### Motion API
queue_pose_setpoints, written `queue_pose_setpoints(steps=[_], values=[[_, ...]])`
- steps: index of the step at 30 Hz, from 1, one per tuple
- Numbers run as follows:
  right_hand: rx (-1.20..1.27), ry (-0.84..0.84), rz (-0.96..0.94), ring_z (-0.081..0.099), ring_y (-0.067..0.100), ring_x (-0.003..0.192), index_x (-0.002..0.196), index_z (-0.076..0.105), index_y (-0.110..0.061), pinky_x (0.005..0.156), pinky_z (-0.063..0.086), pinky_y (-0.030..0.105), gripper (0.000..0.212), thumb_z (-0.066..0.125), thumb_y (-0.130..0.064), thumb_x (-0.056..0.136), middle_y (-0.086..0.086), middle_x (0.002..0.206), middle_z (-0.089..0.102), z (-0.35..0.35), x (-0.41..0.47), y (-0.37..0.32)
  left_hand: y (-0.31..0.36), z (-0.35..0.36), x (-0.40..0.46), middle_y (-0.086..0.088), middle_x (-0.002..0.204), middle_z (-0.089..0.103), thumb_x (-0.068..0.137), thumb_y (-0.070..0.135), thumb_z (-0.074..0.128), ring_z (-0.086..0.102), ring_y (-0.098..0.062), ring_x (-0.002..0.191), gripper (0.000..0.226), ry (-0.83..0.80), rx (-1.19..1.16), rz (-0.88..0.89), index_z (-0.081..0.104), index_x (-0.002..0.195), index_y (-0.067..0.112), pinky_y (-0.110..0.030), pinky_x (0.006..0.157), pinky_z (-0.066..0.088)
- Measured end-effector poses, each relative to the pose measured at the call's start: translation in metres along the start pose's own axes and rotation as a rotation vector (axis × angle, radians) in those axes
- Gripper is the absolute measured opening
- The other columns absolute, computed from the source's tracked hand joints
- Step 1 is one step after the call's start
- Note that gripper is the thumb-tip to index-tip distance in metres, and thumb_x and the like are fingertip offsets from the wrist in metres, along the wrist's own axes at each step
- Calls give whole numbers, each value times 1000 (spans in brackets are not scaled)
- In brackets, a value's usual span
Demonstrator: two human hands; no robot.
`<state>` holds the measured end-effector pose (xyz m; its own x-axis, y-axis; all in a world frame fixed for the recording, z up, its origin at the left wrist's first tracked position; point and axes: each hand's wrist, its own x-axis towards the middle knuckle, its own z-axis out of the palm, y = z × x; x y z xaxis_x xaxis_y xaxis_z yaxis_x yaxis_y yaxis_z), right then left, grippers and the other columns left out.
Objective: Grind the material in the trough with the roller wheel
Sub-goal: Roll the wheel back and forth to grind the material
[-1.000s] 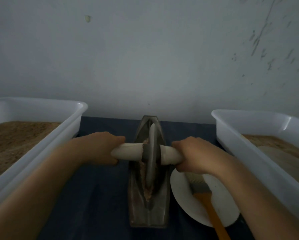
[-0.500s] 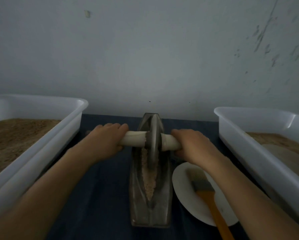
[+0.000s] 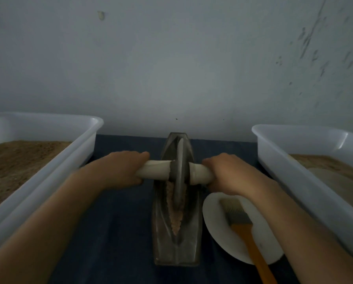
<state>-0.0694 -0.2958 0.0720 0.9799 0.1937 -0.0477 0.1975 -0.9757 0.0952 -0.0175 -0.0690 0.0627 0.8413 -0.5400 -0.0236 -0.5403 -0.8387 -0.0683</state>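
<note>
A dark metal boat-shaped trough lies lengthwise on the dark blue cloth in front of me. Pale pinkish-tan ground material fills its groove toward the near end. The grey roller wheel stands upright in the groove, in the far half of the trough. A white wrapped axle handle runs through the wheel. My left hand grips the left end of the handle and my right hand grips the right end.
A white plate with an orange-handled brush lies right of the trough, under my right forearm. White plastic tubs of brown powder stand at the left and the right. A grey wall rises just behind.
The wheel rolled away from me to the trough's far end, then came back a little toward me. Both hands kept their grip on the handle.
</note>
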Motion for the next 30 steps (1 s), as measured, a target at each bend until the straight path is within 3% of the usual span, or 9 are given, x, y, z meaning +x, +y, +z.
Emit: queue_pose_setpoints(steps=[5,8,10,14,18,22,24,27,30], values=[[67,-176,-76,61,14,84,100,61,-18,58,42,18,23,67,-22,79,-1,93,63,-18,-29,-7,5,-24,-24,10,95,56,85,30,61,53,-3,81,24,-267,-142,89,38,90,34,-18,70,40],[101,-192,-100,56,10,74,88,56,-22,56,40,17,15,67,-22,77,-7,78,55,-20,-33,-6,4,-28,-28,15,86,52,86,31,61,50,2,75,24,-319,-165,113,38,87,36,-12,65,36],[100,-182,-98,57,11,79,95,58,-22,57,39,17,18,67,-22,80,-6,85,58,-19,-30,-6,4,-26,-26,14,88,52,87,28,61,50,1,77,24,-318,-197,101,38,89,35,-14,66,38],[20,-87,-55,60,17,95,112,57,-17,67,39,22,28,63,-24,85,2,107,61,-8,-8,-3,5,-15,-13,-2,105,55,88,24,59,54,-17,94,24,-207,-171,32,40,103,20,-30,84,43],[56,162,-15,55,17,80,87,45,-25,52,26,22,18,62,-26,83,-2,93,59,10,12,6,1,2,1,-2,114,52,89,31,54,52,-20,104,27,54,-22,-23,40,109,17,-33,86,40],[9,418,23,56,21,86,86,40,-26,63,22,29,19,59,-28,82,-2,94,60,33,25,16,4,21,14,2,114,48,89,33,52,48,-19,105,30,411,134,-86,40,113,22,-31,85,34],[9,483,29,54,22,88,89,44,-23,66,19,30,18,60,-29,82,0,96,60,39,28,17,6,26,17,2,113,47,88,32,54,47,-18,102,32,496,157,-105,40,115,23,-31,84,33],[1,455,21,55,22,91,99,50,-19,67,22,30,19,59,-27,84,1,100,60,37,27,16,5,25,16,3,112,48,88,32,53,48,-17,102,31,476,135,-90,40,114,23,-29,82,32],[17,283,12,57,20,91,106,52,-18,66,28,27,23,59,-24,85,2,104,61,23,19,11,1,16,11,2,114,51,89,33,52,51,-17,104,28,290,81,-59,39,111,22,-29,82,35]])
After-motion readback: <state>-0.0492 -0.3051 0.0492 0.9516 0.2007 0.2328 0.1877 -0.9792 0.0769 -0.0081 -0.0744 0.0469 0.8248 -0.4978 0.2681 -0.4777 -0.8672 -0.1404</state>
